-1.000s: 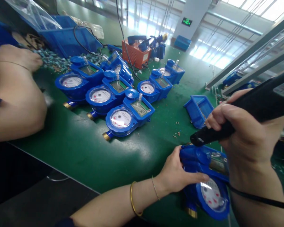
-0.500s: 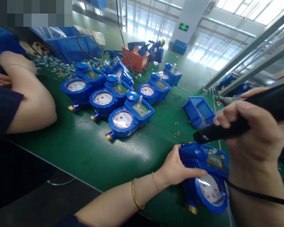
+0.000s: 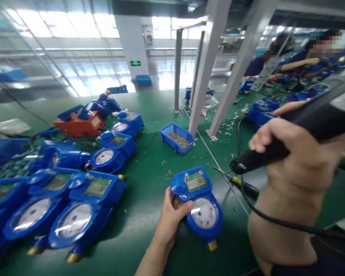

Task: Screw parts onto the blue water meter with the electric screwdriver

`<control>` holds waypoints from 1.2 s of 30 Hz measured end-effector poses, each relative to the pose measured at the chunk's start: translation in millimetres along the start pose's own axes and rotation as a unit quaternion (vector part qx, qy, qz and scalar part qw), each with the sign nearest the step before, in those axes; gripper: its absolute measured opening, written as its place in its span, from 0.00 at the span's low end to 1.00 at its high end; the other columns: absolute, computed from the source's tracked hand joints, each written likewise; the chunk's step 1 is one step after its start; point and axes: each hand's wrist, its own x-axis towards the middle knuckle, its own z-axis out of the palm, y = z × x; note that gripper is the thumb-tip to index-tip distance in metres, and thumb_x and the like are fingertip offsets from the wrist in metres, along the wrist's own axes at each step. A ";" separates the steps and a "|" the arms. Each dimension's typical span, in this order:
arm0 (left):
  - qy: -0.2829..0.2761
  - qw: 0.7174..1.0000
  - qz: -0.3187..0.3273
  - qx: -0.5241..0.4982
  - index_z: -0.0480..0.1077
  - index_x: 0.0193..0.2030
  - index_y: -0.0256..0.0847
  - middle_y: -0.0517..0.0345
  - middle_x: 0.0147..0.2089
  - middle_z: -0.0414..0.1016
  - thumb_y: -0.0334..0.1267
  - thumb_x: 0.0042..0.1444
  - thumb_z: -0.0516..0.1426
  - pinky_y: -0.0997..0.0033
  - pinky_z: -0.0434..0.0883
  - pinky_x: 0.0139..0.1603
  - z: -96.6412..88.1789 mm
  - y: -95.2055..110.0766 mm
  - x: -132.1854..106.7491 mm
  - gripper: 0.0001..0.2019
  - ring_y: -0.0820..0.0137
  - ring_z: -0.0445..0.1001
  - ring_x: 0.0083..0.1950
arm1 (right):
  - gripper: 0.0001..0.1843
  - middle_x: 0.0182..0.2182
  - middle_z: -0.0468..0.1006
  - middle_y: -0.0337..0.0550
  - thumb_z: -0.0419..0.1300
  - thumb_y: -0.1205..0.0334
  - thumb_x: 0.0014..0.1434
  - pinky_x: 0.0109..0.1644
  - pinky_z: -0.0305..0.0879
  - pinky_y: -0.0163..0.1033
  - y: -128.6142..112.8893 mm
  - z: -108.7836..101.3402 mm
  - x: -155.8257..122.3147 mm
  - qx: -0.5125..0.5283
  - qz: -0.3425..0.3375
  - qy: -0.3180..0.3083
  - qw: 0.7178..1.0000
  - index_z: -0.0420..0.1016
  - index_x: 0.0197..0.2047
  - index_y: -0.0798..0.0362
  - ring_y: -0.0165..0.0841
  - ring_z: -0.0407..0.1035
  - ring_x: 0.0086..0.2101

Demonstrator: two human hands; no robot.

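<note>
The left hand grips the blue meter at its left side, thumb beside the dial and fingers wrapped around the housing edge. The meter rests on the green table, display and dial facing up. The right hand closes around the black tool; the tool's tip points left, apart from the meter, near a screwdriver. A blue tray holding small brass-coloured parts sits beyond the meter.

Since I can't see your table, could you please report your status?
Left hand holding blue meter, display in view. Right hand gripping black tool, tip off the meter. Screwdriver beside the meter, small loose pieces nearby.
</note>
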 end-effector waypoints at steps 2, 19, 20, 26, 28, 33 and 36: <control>0.017 1.000 -0.001 0.012 0.67 0.59 0.38 0.39 0.59 0.78 0.47 0.38 0.77 0.46 0.68 0.68 1.3 0.7 0.3 0.43 0.44 0.75 0.63 | 0.08 0.18 0.68 0.30 0.70 0.66 0.51 0.19 0.60 0.35 4.1 17.3 -6.2 0.032 0.030 -0.036 0.998 0.75 0.33 0.53 0.27 0.63 0.17; 0.129 0.989 0.004 0.074 0.72 0.60 0.40 0.45 0.49 0.83 0.52 0.36 0.76 0.52 0.80 0.55 -3.2 -7.0 0.4 0.43 0.44 0.80 0.55 | 0.12 0.26 0.69 0.29 0.69 0.60 0.52 0.35 0.64 0.32 58.6 41.7 -8.1 0.114 0.140 -0.156 0.971 0.68 0.32 0.50 0.25 0.64 0.28; 0.132 0.989 0.005 0.074 0.73 0.60 0.40 0.46 0.49 0.83 0.52 0.37 0.76 0.51 0.80 0.56 -3.8 -7.3 0.1 0.43 0.43 0.80 0.56 | 0.13 0.26 0.69 0.29 0.70 0.60 0.51 0.34 0.63 0.32 61.9 42.4 -8.2 0.110 0.131 -0.157 0.973 0.68 0.32 0.51 0.25 0.63 0.28; 0.142 0.987 0.002 0.073 0.74 0.57 0.39 0.47 0.44 0.83 0.52 0.36 0.76 0.49 0.79 0.58 -6.1 -8.4 -0.6 0.40 0.43 0.80 0.56 | 0.14 0.25 0.65 0.30 0.70 0.58 0.50 0.34 0.59 0.33 63.7 46.1 -9.1 0.053 0.130 -0.169 0.976 0.68 0.31 0.52 0.26 0.58 0.29; 0.141 0.988 0.003 0.070 0.74 0.57 0.39 0.47 0.45 0.83 0.51 0.37 0.76 0.49 0.79 0.58 -5.7 -8.4 -0.5 0.40 0.44 0.80 0.55 | 0.14 0.25 0.65 0.29 0.69 0.58 0.48 0.34 0.59 0.33 60.0 47.2 -10.8 0.064 0.130 -0.174 0.974 0.67 0.30 0.52 0.26 0.58 0.29; 0.150 0.987 0.007 0.059 0.76 0.52 0.39 0.49 0.41 0.83 0.49 0.32 0.78 0.49 0.81 0.54 -5.3 -8.7 0.1 0.38 0.43 0.81 0.52 | 0.12 0.24 0.64 0.29 0.67 0.60 0.49 0.34 0.60 0.33 55.7 49.8 -14.9 0.053 0.116 -0.187 0.974 0.66 0.29 0.51 0.25 0.59 0.28; 0.148 0.987 0.005 0.056 0.76 0.50 0.39 0.50 0.40 0.83 0.49 0.31 0.78 0.49 0.81 0.54 -6.8 -9.9 0.7 0.37 0.43 0.81 0.53 | 0.11 0.25 0.64 0.29 0.67 0.61 0.49 0.34 0.60 0.33 55.3 50.1 -14.9 0.058 0.116 -0.186 0.974 0.66 0.29 0.51 0.25 0.59 0.28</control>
